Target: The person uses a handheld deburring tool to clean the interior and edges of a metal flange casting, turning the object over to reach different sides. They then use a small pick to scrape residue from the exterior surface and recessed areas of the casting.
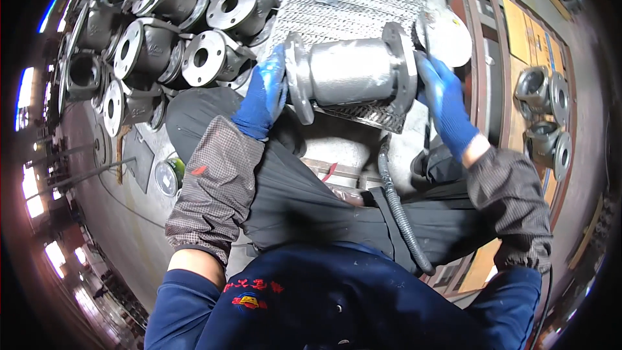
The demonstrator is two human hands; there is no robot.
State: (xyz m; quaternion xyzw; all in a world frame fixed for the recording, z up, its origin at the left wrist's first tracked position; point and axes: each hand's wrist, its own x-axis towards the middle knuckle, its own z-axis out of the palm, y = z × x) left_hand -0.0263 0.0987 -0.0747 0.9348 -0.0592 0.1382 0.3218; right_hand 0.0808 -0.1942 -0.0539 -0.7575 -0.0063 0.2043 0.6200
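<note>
A grey flanged metal casting (353,71) lies sideways in front of me, a thick cylinder with a wide flange at each end. My left hand (264,93), in a blue glove, is closed against its left flange, fingers partly hidden behind the rim. At the opposite flange, my right hand (446,100), also blue-gloved, grips the outer side with its fingertips out of sight. Under the casting is a bench top (376,0) with a rough, ridged metal surface. Just beyond my right hand stands a white round disc-like thing (452,37), its kind unclear.
Similar flanged castings (206,58) are heaped at the left. To the right, more castings (561,98) rest on boards in a brown frame (483,45). A grey corrugated hose (398,210) runs down past my legs. A green-edged round spool (168,177) sits on the floor.
</note>
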